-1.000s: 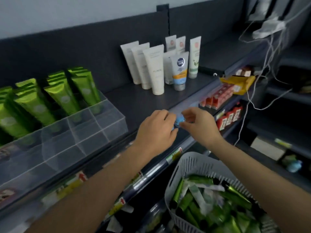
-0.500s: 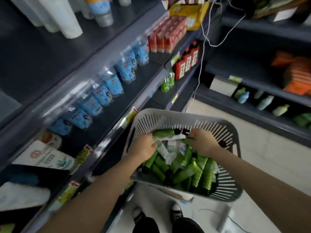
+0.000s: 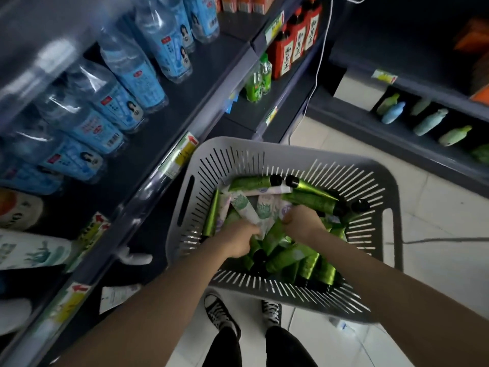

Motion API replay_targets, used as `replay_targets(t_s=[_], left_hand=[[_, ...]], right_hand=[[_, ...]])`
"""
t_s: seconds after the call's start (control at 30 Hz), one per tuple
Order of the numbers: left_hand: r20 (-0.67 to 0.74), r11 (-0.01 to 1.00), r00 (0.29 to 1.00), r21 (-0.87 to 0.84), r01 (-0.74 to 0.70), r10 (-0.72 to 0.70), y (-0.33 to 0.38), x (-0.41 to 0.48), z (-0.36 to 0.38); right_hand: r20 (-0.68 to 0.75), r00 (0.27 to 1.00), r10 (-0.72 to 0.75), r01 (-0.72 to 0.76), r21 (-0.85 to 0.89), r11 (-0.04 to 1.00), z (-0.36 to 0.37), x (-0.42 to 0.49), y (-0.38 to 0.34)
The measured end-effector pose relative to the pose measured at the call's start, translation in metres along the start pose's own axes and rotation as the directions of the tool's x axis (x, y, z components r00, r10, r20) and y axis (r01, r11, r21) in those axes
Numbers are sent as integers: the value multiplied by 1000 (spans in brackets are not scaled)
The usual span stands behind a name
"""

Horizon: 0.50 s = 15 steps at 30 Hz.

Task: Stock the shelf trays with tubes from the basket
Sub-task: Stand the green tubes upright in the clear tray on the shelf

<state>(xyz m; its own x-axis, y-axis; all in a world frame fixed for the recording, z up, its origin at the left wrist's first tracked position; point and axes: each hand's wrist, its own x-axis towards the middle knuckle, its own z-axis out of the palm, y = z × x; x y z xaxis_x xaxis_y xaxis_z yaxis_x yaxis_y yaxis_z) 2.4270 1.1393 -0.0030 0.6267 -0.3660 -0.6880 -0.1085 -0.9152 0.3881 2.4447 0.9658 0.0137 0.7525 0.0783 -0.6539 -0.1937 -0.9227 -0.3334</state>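
Closest in, 2 black-and-white shoes (image 3: 221, 315) on the tiled floor, and right above them the grey slotted basket (image 3: 391, 234). Both hands are down in it! A second ago they were up at the shelf edge beside the clear trays; half a second ago they hovered at the basket's far side, over the top tubes. Now they have pushed into the middle of the pile, and the trays have dropped out of view.

The left hand (image 3: 235, 241) has its fingers curled in at the end of a pale printed tube (image 3: 243, 206). The right hand (image 3: 301, 223) is knuckles-up, fingers buried among the green tubes (image 3: 307, 266). Is either one truly clamped on a tube? Cannot tell: the fingertips are hidden in the heap.

So this looks like the pick-up for a fresh load. Every tube in sight lies in the basket, which is well filled, so plenty of stocking seems left.

Further out, blue-labelled water bottles (image 3: 132, 67) line the dark shelf (image 3: 190, 83) on the left, with red bottles (image 3: 291, 46) beyond.
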Motion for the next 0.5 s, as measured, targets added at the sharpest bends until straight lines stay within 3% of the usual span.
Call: replay_targets(t_s=[0.1, 0.17, 0.23, 0.33, 0.43, 0.5], left_hand=[[16, 972, 999, 232, -42, 39, -1, 4, 4], [-42, 956, 997, 289, -51, 65, 2, 4, 5], [-57, 931, 994, 358, -69, 95, 6, 3, 5], [27, 890, 991, 437, -130, 131, 10, -1, -3], [67, 873, 978, 441, -208, 199, 12, -10, -9], [16, 929, 975, 301, -214, 220, 17, -14, -14]], right_hand=[[-59, 994, 94, -87, 106, 991, -4, 0, 2], [-118, 986, 115, -94, 171, 981, -12, -1, 0], [-179, 981, 78, -45, 183, 982, -23, -3, -3], [-302, 953, -18, 85, 208, 975, -43, -6, -8], [-387, 920, -68, 168, 229, 959, -61, -12, -12], [-447, 890, -91, 213, 231, 949, -72, -17, -13]])
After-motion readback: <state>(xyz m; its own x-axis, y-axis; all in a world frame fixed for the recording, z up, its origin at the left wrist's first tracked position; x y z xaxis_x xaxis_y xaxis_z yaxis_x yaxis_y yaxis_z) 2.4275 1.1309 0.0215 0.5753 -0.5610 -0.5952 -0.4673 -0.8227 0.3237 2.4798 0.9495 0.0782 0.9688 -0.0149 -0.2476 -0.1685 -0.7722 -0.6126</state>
